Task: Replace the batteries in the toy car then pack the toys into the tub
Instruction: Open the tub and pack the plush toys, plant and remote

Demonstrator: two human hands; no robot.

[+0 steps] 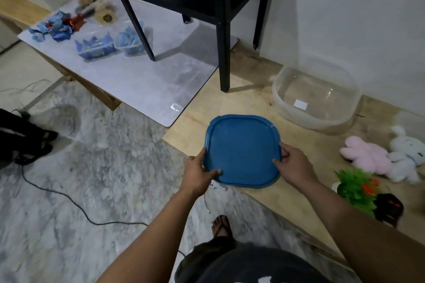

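Plywood flooring (299, 202) lies under the lid (242, 150), gripped by left hand (197, 171) and right hand (294, 165). It is best laid flat, clear of the tub (316, 96).

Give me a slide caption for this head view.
Both hands, left hand and right hand, hold blue lid near empty tub.

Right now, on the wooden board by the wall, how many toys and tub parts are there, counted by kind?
Plush toys: 2, the pink plush and the white plush.
Plastic plant toy: 1, the green plant.
Toy car: 1, the dark car.
Clear tub: 1, open.
Blue lid: 1, in the grip of the left hand and right hand.
Total: 6.
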